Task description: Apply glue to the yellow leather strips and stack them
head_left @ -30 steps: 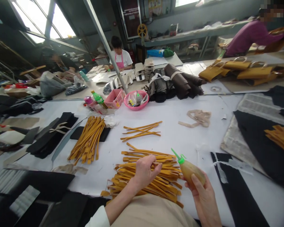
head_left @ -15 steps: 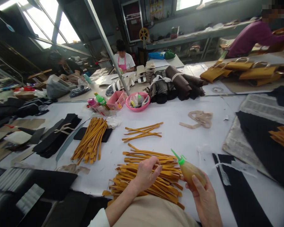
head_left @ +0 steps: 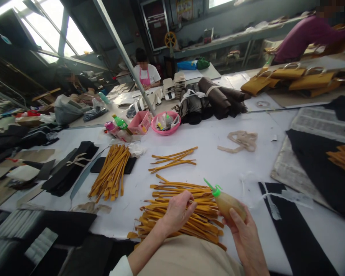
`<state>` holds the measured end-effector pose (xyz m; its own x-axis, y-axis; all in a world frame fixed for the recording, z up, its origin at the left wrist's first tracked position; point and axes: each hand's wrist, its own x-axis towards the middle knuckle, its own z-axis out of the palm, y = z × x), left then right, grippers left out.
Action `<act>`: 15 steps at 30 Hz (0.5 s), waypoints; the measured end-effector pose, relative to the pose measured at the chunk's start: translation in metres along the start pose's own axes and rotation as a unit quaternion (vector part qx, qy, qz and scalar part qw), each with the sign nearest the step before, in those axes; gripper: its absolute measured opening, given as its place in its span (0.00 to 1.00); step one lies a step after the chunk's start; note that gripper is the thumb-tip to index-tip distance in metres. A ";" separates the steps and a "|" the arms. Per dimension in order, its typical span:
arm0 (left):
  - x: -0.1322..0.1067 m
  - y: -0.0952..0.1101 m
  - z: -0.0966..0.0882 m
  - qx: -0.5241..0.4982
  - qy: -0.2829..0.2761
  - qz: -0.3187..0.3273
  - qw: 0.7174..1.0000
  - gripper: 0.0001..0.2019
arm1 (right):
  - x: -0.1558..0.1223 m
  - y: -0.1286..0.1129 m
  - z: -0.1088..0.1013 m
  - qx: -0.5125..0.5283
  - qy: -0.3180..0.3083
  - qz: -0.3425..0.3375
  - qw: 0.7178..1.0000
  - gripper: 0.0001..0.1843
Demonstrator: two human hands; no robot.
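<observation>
— Much open room on the white table?

— Mostly past the mustard strap pile: bare surface from a few loose straps across to the beige ribbon tangle. Also a pale stretch beside the right hand, ending at a black strip.

— And the limits?

— On the far side, a pink box, a pink basket and dark rolls, side by side. To the left, after a narrow gap, a strap bundle, partly over a black pad. On the near side, beige clothing, right up by the pile.

— Straps relative to the left hand?

— Below it, with ends showing on either side and more rows beyond the knuckles.

— Gripping one?

— Can't tell. Just curled fingers, thumb close to the fingertips.

— And on the right?

— Wrapped around an amber squeeze bottle, thumb along the near side. Beyond the fingers, a green nozzle, tilted up and leftward, near the pile's far right corner.

— Touching the straps?

— Can't tell from this angle.
</observation>
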<state>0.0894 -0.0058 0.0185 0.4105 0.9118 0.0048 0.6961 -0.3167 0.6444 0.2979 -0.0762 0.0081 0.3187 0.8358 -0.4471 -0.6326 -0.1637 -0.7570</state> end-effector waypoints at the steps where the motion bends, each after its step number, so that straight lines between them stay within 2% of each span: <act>1: 0.000 -0.001 0.000 0.002 -0.005 0.006 1.000 0.03 | 0.000 0.001 0.000 0.002 -0.001 0.003 1.000 0.28; 8: 0.001 -0.006 0.005 0.014 -0.023 0.029 0.999 0.04 | 0.001 0.002 0.001 0.007 0.009 0.011 1.000 0.27; 12: 0.003 -0.004 0.005 0.011 -0.011 0.000 1.000 0.09 | 0.001 0.001 0.002 0.006 0.009 0.011 1.000 0.27; 15: 0.005 -0.002 0.002 -0.033 -0.025 -0.018 0.999 0.10 | 0.002 0.001 0.002 0.010 0.013 0.012 1.000 0.28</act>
<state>0.0910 -0.0010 0.0154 0.4161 0.9076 -0.0553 0.6707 -0.2652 0.6927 0.2963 -0.0736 0.0079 0.3209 0.8183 -0.4768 -0.6545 -0.1723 -0.7362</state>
